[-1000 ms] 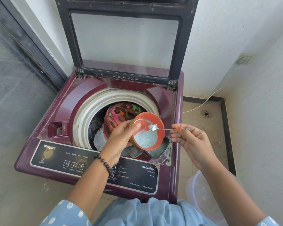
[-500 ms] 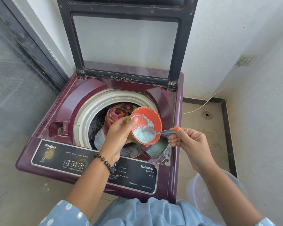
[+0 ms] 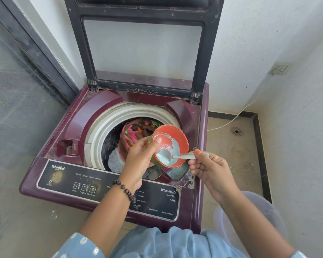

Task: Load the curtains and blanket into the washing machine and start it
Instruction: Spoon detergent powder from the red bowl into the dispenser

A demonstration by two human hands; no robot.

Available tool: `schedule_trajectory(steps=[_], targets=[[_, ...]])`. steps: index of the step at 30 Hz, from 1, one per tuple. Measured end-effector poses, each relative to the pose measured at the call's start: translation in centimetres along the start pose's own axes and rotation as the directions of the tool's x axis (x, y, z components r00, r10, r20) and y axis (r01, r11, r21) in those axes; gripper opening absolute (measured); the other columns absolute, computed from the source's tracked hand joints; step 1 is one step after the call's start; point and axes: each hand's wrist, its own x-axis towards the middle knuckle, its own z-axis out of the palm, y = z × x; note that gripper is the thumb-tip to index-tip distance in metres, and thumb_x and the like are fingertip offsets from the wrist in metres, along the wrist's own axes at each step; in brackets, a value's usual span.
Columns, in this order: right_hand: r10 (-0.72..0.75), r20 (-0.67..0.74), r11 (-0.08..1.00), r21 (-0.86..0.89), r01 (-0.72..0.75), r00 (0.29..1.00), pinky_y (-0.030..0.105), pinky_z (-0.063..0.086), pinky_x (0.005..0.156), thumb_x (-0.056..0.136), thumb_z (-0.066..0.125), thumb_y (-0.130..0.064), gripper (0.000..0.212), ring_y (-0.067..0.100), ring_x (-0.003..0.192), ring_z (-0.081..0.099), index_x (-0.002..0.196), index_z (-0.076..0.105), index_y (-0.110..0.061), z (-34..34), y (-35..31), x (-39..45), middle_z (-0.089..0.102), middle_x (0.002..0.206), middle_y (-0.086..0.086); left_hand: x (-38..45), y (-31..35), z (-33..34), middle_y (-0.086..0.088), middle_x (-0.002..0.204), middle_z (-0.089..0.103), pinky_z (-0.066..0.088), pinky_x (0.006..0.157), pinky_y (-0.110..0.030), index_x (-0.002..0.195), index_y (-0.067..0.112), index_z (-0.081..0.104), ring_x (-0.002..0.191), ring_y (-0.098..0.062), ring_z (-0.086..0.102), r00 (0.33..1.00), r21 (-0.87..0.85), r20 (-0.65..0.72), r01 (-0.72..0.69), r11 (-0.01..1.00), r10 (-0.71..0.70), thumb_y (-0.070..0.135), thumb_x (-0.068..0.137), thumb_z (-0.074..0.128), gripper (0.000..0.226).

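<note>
While left hand grips tilted orange bowl over open washing machine, right hand pinches spoon in white powder. Colourful blanket sits inside drum.

"Whirlpool", "WhiteMagic Classic 601S, 6.0 kg" and buttons numbered 1, 2, 3 are shown on the washing machine's control panel.

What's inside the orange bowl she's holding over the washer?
The orange bowl holds pale blue-white powder, likely detergent, with the spoon dipped in it. The left hand's thumb covers part of the rim; the powder's depth can't be seen.
</note>
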Motion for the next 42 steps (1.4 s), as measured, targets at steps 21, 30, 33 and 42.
schedule_trajectory(steps=[21, 30, 33, 42], targets=[[0.026, -0.084, 0.996, 0.085, -0.019, 0.996, 0.02, 0.05, 0.048, 0.098, 0.054, -0.011, 0.021, 0.013, 0.05, 0.058, 0.08, 0.064, -0.006, -0.9, -2.1, 0.0, 0.065, 0.061, 0.008, -0.2, -0.2, -0.2, -0.003, 0.107, 0.074, 0.056, 0.066, -0.022, 0.11, 0.018, 0.067, 0.098, -0.017, 0.07, 0.996, -0.048, -0.015, 0.09, 0.995, -0.091, 0.036, 0.091, 0.065, 0.026], [0.101, -0.145, 0.987, 0.143, -0.08, 0.984, 0.018, 0.054, 0.051, 0.097, 0.055, -0.014, 0.019, 0.01, 0.05, 0.062, 0.083, 0.065, -0.006, -3.1, -1.7, -0.3, 0.066, 0.061, 0.007, 0.9, -1.0, -1.9, -0.001, 0.108, 0.07, 0.052, 0.068, -0.021, 0.099, 0.026, 0.063, 0.099, -0.014, 0.067, 0.984, -0.024, -0.157, 0.086, 0.996, -0.088, 0.029, 0.095, 0.061, 0.006], [0.117, -0.159, 0.987, 0.129, -0.097, 0.98, 0.019, 0.055, 0.051, 0.096, 0.056, -0.013, 0.016, 0.011, 0.051, 0.063, 0.085, 0.064, -0.006, -3.5, -0.8, -0.3, 0.067, 0.062, 0.008, 1.8, -1.3, -2.8, -0.004, 0.115, 0.068, 0.054, 0.077, -0.028, 0.101, 0.025, 0.062, 0.106, -0.018, 0.064, 0.973, -0.047, -0.205, 0.103, 0.994, -0.11, 0.024, 0.096, 0.06, 0.006], [0.031, -0.175, 0.999, -0.004, -0.032, 0.984, 0.022, 0.056, 0.056, 0.097, 0.055, -0.006, 0.015, 0.015, 0.056, 0.063, 0.089, 0.063, 0.004, -3.8, 0.7, 0.2, 0.066, 0.064, 0.011, 2.6, -2.0, -3.7, -0.011, 0.122, 0.064, 0.052, 0.087, -0.036, 0.103, 0.019, 0.061, 0.116, -0.025, 0.059, 0.976, -0.096, -0.161, 0.135, 0.986, -0.149, 0.02, 0.097, 0.057, 0.007]])
